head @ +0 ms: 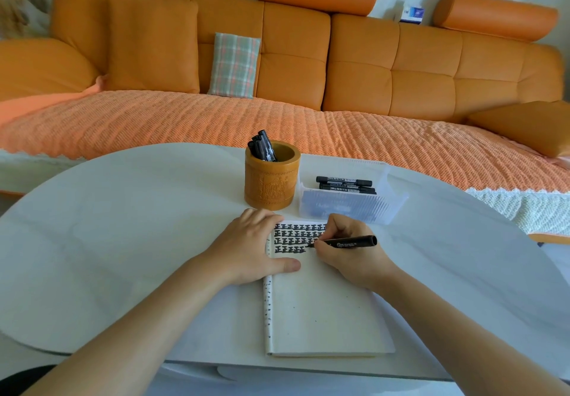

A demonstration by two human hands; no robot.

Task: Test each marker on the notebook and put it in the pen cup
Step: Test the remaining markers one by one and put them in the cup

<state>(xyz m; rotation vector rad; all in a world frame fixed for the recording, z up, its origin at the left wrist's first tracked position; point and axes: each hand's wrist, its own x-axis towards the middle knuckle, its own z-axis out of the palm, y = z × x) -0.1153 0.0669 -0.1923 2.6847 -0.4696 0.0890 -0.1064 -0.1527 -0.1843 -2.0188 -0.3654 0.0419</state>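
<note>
On the white table (123, 241), at 6 o'clock from the pen cup (273, 179), the notebook (324, 312) is lying with a cream page facing up. We are reading three rows of black characters (296, 238) at the top of this page. They are looking like the sign 正 written again and again, and the third row is stopping halfway.

The right hand (345, 260) is grasping a black marker (348, 242) between the thumb and curled fingers. Its tip is touching the page at the end of the third row, and its body is pointing to 3 o'clock. White print is running along the marker, but it is too small for us to read.

The left hand (249, 250) is lying flat and released at 9 o'clock from the characters. It is pressing the notebook's left edge, with the thumb stretched over the page.

In the carved orange-brown pen cup, capped markers (263, 147) are standing and leaning to 11 o'clock. At 3 o'clock from the cup, a clear ribbed tray (351, 207) is holding at least two spare markers (345, 183) lying flat; their white labels are unreadable too. Behind the table, an orange sofa (370, 71) is carrying a plaid cushion (234, 65).
</note>
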